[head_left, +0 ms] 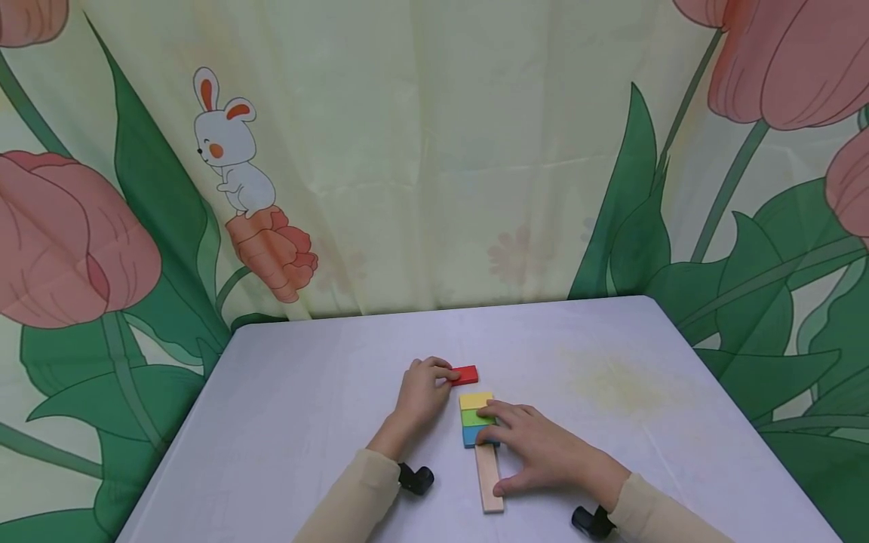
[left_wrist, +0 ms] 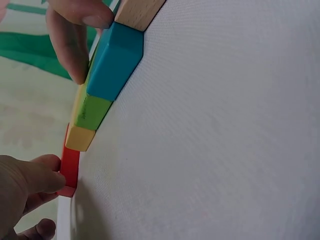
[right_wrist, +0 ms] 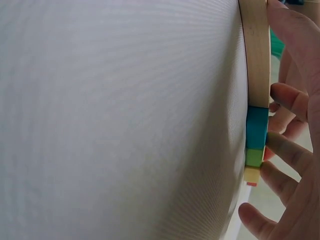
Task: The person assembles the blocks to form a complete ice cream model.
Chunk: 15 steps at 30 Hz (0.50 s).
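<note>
My left hand [head_left: 425, 390] holds the left end of a flat red block [head_left: 466, 375], which lies crosswise at the far end of a row. Nearer, a yellow block [head_left: 475, 401], a green block [head_left: 474, 418] and a blue block [head_left: 473, 436] lie side by side, touching. A long plain wooden block [head_left: 488, 483] extends lengthwise from the blue one toward the front. My right hand [head_left: 543, 445] is spread over the row's right side. Its fingertips touch the green and blue blocks, and the thumb is at the wooden block's right edge. A gap shows between red and yellow.
A white cloth covers the table [head_left: 305, 422]. Behind it hangs a curtain [head_left: 434, 166] printed with tulips and a rabbit. Black wrist cameras sit at the left cuff [head_left: 416, 479] and the right cuff [head_left: 593, 522].
</note>
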{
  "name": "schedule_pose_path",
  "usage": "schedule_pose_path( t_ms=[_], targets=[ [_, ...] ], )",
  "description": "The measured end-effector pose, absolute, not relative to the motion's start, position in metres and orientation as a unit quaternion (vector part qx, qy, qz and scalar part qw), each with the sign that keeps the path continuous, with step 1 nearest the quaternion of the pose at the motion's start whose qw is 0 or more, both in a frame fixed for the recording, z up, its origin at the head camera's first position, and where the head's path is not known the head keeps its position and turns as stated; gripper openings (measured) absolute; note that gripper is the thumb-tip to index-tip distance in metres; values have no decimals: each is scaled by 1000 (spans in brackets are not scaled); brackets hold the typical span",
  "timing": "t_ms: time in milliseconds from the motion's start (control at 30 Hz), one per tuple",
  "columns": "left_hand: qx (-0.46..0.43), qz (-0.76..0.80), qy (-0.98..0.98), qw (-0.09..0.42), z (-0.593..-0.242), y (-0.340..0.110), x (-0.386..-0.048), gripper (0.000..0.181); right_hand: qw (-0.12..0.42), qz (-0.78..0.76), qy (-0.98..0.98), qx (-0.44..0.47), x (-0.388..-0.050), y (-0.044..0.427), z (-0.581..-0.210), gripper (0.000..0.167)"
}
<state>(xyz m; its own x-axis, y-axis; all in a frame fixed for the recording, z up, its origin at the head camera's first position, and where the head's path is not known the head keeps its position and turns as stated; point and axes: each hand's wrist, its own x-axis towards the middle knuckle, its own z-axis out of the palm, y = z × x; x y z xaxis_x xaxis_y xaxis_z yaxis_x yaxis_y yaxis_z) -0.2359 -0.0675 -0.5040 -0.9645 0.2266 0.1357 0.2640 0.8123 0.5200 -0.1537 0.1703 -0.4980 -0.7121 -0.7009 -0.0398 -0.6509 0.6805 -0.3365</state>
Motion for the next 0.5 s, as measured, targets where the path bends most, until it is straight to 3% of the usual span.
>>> schedule_pose_path(
  t_ms=[500],
  targets=[
    [-148,-291,-945,28,-506,-65,-234,23,96,-152,915,-362,-154,169,-496,70]
  ],
)
